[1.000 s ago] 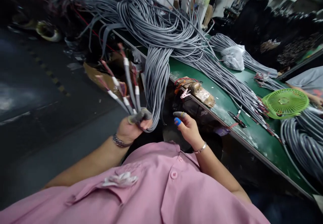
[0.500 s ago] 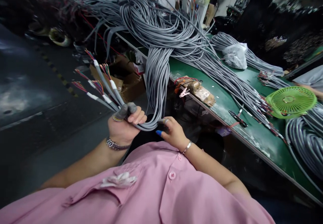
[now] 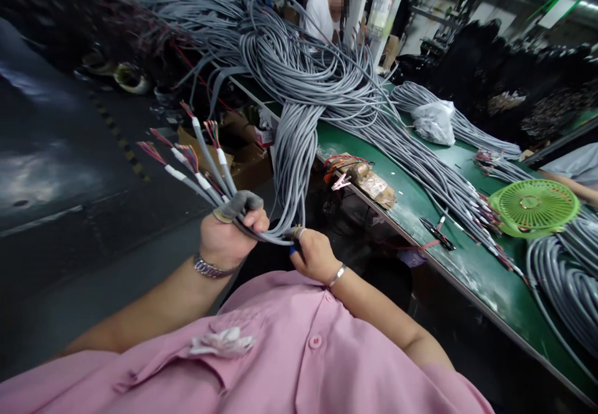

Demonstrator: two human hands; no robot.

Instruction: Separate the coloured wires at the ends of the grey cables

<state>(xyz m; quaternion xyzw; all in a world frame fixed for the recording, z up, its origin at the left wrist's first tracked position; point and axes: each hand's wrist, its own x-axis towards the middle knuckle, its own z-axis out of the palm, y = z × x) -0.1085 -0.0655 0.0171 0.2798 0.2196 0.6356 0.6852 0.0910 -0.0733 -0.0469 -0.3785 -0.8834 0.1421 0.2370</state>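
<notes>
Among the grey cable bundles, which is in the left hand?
The hanging bundle: it drops off the green table and curves into the left hand. The far-right coil lies on the table.

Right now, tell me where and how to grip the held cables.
Grip the cables below the white bands, probably best from the wearer's side: there they gather in the left hand, while wire ends splay above and the rest loops up to the table.
</notes>
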